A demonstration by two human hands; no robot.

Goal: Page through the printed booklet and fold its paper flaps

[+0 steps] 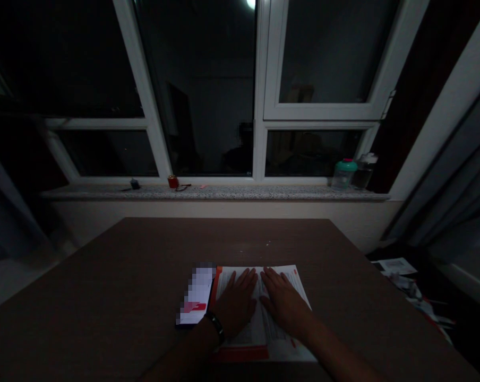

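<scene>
An open booklet (280, 344) with printed text and red-orange edging lies flat on the brown table (144, 254). My left hand (238, 300) rests palm down on its left page, fingers stretched out, with a dark band around the wrist. On the right page lies my right hand (283, 302), also flat with fingers extended. The two hands are close together on either side of the middle fold. A phone (198, 292) with a lit screen lies just left of the booklet, near my left wrist; part of its screen is blurred out.
Behind the table runs a speckled windowsill (232, 192) below a dark window. On it stand a teal-lidded bottle (344, 174), a clear bottle (364, 171), a small red object (172, 182) and a small dark bottle (134, 183). Papers (395, 266) lie beyond the table's right edge.
</scene>
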